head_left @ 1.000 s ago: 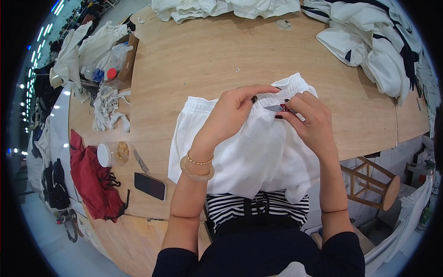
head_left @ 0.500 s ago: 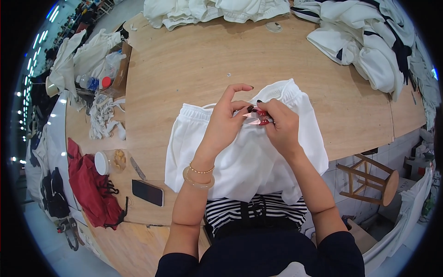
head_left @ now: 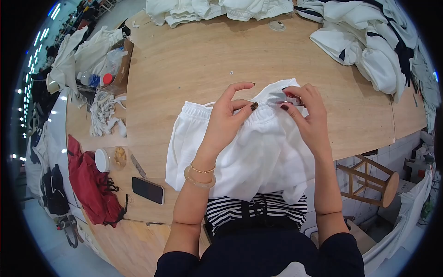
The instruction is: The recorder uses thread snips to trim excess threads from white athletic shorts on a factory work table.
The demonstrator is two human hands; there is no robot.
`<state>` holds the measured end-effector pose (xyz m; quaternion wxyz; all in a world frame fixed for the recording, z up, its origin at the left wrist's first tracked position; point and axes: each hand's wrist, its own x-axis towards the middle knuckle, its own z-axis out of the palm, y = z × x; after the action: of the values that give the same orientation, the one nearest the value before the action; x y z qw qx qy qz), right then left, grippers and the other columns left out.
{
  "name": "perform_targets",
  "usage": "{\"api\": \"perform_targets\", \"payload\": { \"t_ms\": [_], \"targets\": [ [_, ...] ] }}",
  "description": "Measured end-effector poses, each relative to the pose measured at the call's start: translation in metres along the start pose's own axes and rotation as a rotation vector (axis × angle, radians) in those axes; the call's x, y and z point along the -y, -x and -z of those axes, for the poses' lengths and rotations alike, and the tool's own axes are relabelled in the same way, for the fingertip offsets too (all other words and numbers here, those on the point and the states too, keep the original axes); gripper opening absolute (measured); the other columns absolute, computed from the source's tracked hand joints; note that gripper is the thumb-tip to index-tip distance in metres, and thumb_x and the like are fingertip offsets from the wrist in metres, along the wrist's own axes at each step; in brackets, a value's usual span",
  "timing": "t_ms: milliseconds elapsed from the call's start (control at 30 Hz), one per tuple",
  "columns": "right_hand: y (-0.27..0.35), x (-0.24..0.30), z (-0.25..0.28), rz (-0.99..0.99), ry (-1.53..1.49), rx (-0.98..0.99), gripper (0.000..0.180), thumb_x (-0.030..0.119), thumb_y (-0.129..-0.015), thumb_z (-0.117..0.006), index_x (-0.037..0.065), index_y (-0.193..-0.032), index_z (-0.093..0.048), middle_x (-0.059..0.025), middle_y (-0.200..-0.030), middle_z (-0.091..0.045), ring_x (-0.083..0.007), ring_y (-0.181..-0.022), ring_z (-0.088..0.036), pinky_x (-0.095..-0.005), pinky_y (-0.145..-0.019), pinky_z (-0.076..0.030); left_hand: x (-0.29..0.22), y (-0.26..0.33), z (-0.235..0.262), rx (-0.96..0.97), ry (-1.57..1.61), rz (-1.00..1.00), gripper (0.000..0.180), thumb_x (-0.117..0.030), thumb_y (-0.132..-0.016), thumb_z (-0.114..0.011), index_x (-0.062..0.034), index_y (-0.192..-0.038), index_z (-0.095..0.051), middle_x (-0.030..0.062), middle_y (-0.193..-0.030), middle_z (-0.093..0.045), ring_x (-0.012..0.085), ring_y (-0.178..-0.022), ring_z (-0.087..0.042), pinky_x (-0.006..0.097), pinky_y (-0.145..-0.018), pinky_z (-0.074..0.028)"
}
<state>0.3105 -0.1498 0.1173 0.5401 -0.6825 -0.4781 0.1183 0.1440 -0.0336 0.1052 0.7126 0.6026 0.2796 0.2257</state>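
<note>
- left hand [head_left: 229, 115]: thumb and finger pinching waistband of white shorts [head_left: 240, 152], other fingers spread
- right hand [head_left: 308, 115]: fingers curled, gripping same waistband

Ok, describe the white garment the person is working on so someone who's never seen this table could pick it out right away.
On the wooden table, look at the near edge, right in front of the person. The white garment lies spread flat there, its gathered waistband pinched by the left hand and the right hand. Unlike the heaped white clothes along the far edge, it lies alone and partly hangs off the table.
</note>
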Motion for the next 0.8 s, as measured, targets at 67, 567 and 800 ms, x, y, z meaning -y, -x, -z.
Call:
{"api": "perform_targets", "payload": {
  "t_ms": [67, 567, 800],
  "targets": [
    [0.001, 0.003, 0.002, 0.170, 0.306, 0.055, 0.021, 0.015, -0.074, -0.073, 0.007, -0.093, -0.065, -0.0034, -0.081, -0.053, -0.0214, -0.077, -0.047, -0.0324, -0.066, -0.040, -0.005, 0.001, -0.003, -0.011, -0.018, 0.009, 0.037, -0.002, -0.089, -0.057, -0.0076, -0.125, -0.050, 0.0013, -0.080, -0.067, 0.0002, -0.066, -0.045, 0.017, -0.058, -0.035],
    [0.001, -0.001, -0.002, -0.064, -0.050, 0.130, 0.024, 0.010, -0.075, -0.073, 0.006, -0.096, -0.065, -0.0030, -0.084, -0.056, -0.0176, -0.084, -0.050, -0.0294, -0.075, -0.042, -0.009, 0.001, -0.007, -0.001, -0.025, -0.009, 0.033, -0.002, -0.088, -0.057, -0.0070, -0.121, -0.053, 0.0008, -0.079, -0.068, 0.0002, -0.065, -0.045, 0.018, -0.056, -0.034],
    [-0.004, -0.002, -0.007, -0.283, -0.427, 0.154, 0.019, 0.010, -0.084, -0.069, 0.003, -0.100, -0.063, -0.0004, -0.090, -0.058, -0.0086, -0.083, -0.051, -0.0219, -0.077, -0.042, -0.002, -0.003, -0.003, 0.037, -0.072, -0.136, 0.020, 0.002, -0.089, -0.053, -0.0035, -0.107, -0.059, 0.0028, -0.084, -0.066, 0.0035, -0.068, -0.047, 0.021, -0.062, -0.040]
  ]
}}
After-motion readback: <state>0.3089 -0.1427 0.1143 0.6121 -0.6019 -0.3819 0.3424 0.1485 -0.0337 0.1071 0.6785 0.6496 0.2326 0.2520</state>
